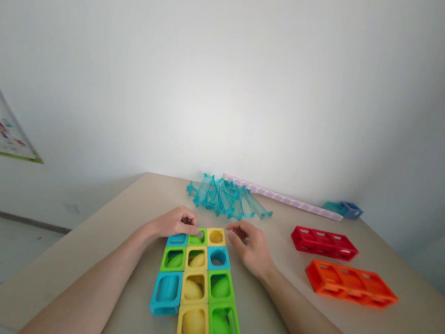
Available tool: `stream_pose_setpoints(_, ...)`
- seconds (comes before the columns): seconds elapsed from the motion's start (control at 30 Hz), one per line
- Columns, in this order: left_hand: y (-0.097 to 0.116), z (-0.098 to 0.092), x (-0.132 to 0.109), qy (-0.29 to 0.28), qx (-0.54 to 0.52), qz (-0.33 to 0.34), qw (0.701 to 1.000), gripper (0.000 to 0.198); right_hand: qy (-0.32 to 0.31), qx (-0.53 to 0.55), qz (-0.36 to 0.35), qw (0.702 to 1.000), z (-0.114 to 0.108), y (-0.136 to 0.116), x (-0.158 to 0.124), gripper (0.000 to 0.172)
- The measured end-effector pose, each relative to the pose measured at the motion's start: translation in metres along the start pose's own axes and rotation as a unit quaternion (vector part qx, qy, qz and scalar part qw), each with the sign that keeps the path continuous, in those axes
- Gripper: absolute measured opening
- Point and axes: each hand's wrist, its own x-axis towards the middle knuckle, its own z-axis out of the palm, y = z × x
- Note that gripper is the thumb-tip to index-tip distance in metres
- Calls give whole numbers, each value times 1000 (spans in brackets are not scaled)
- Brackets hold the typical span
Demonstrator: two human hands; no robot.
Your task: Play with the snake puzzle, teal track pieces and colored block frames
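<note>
Many blocks (195, 272) are sitting together

Left hand (179, 222), grip unclear; right hand (251, 247), fingers apart; red block (325, 243), orange block (349, 283) lying separate beyond it.

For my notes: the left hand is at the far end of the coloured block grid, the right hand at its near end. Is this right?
Not quite: the head view shows the right hand beside the far end of the coloured block grid, as the left hand is, not the near end.
</note>
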Motion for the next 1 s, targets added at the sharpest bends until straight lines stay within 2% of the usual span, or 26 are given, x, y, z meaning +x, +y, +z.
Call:
stream_pose_setpoints(0.2,-1,-15,-11,-21,-41,-47,998,24,-12,18,14,1000,-1,2,0,22)
stream_pose_setpoints(0.3,-1,-19,-15,-45,-61,-55,996,49,-18,21,16,999,-1,3,0,23)
stream_pose_setpoints(0.47,-2,-9,-9,-19,-94,25,995,55,-46,36,14,998,0,2,-1,25)
stream_pose_setpoints(0.57,-5,0,-4,-71,-140,17,987,61,-85,49,11,995,2,-1,-2,27)
stream_pose_setpoints(0.67,-6,4,-1,-107,-170,14,979,59,-137,67,7,988,3,-5,-4,31)
stream_pose_setpoints(0.8,-5,5,0,-105,-179,6,978,55,-192,91,6,977,1,-9,-5,36)
stream_pose_setpoints(1.0,0,5,-1,-92,-165,-1,982,50,-194,112,22,974,1,-12,-3,35)
